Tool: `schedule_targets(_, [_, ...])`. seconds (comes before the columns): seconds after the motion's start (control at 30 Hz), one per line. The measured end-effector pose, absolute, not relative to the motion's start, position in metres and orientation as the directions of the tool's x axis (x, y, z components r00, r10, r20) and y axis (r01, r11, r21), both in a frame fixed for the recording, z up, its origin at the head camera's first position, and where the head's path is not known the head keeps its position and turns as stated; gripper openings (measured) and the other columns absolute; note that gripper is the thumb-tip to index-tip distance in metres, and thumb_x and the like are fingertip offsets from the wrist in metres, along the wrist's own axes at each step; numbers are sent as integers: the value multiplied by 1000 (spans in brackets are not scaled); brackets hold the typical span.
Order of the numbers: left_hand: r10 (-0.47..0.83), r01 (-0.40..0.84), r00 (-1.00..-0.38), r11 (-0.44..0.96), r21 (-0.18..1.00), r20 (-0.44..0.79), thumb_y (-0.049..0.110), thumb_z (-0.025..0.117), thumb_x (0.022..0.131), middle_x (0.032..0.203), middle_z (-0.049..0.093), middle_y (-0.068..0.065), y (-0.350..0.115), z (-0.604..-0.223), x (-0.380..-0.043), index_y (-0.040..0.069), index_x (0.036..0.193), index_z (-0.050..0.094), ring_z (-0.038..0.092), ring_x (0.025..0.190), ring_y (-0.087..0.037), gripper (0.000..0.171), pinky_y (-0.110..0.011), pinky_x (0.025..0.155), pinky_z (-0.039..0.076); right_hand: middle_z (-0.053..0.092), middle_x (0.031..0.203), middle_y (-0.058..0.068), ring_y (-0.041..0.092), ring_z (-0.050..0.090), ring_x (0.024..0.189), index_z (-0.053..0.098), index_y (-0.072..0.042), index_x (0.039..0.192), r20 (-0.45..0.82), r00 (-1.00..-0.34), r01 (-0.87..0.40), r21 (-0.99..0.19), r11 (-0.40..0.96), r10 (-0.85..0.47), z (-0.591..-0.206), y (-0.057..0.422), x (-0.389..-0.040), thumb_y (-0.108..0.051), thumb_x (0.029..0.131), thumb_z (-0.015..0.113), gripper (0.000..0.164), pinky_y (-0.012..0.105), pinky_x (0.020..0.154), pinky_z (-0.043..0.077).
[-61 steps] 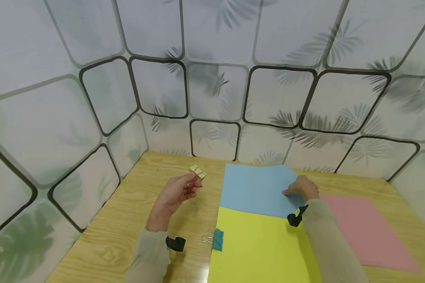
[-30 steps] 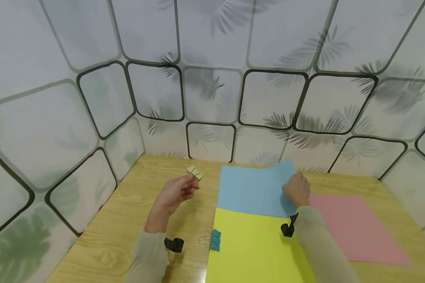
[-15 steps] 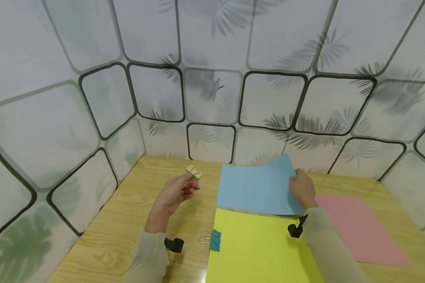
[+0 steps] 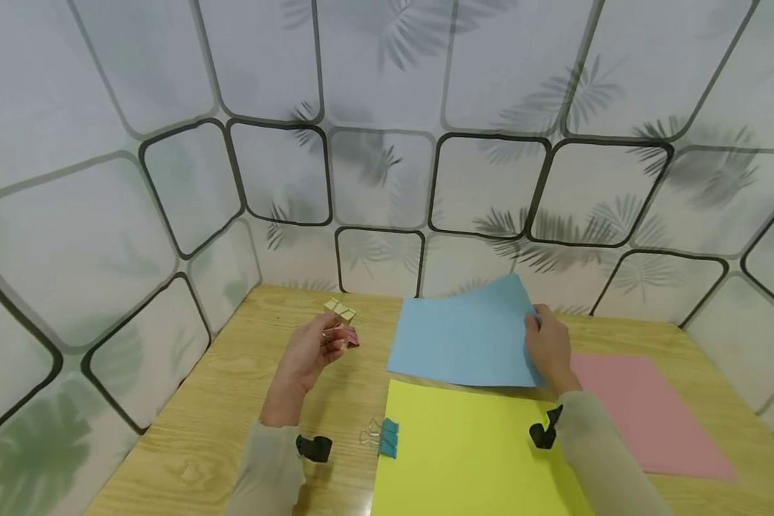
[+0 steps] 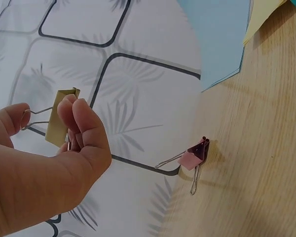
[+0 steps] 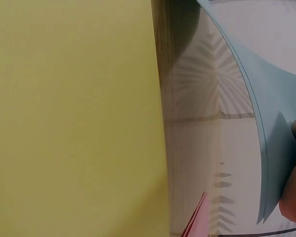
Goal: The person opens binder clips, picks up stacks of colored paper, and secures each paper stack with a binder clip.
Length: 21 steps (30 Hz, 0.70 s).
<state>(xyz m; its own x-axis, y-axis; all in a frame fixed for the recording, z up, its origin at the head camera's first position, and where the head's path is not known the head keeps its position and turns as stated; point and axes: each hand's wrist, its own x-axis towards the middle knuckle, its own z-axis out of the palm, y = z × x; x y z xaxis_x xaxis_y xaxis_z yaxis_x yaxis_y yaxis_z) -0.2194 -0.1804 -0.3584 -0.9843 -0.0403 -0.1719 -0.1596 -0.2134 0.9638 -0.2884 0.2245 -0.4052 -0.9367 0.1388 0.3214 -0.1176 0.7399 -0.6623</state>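
- Nearby, yellow paper [image 4: 471, 451] is spread on a wood-grain table [image 4: 174, 448], its left edge clamped by a teal binder clip [image 4: 389, 438] whose wire handles are pointed out over the wood.
- Pink paper [image 4: 648, 416] is laid flat to the right, partly hidden behind the right sleeve [image 4: 596, 451].
- A gold binder clip [image 4: 340, 311] is pinched between the thumb and curled fingers of the left hand [image 4: 306, 355], held up above the table.
- Just beside those fingers, a pink binder clip [image 5: 194, 156] is rested on the table, its wire handles spread apart.
- Blue sheets [image 4: 464, 337] are gripped at their right edge by the right hand [image 4: 550, 347], the far right corner being lifted and curved; between them and the yellow paper, a strip of table is seen.
- Farthest off, the table is backed by a wall covering [image 4: 387, 186] printed with rounded outlines and palm leaves.
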Motion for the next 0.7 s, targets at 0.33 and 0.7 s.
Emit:
schedule_targets(0.33, [-38, -155, -985, -221, 963, -167, 34, 48, 105, 90, 64, 0, -179, -360, -218, 3, 123, 55, 56, 71, -9, 37, -22, 68, 53, 60, 123, 33, 49, 56, 115, 54, 2, 130, 408, -877, -165, -752, 638, 254, -402, 217, -277, -21, 107, 44, 34, 62, 92, 45])
schedule_targets(0.7, [-41, -162, -984, -195, 967, -173, 35, 45, 105, 94, 65, -4, -178, -361, -218, 4, 115, 54, 55, 72, -10, 34, -24, 69, 53, 60, 125, 32, 45, 53, 122, 59, 7, 122, 409, -805, -140, -836, 531, 431, -391, 222, -256, -13, 102, 52, 30, 58, 101, 41])
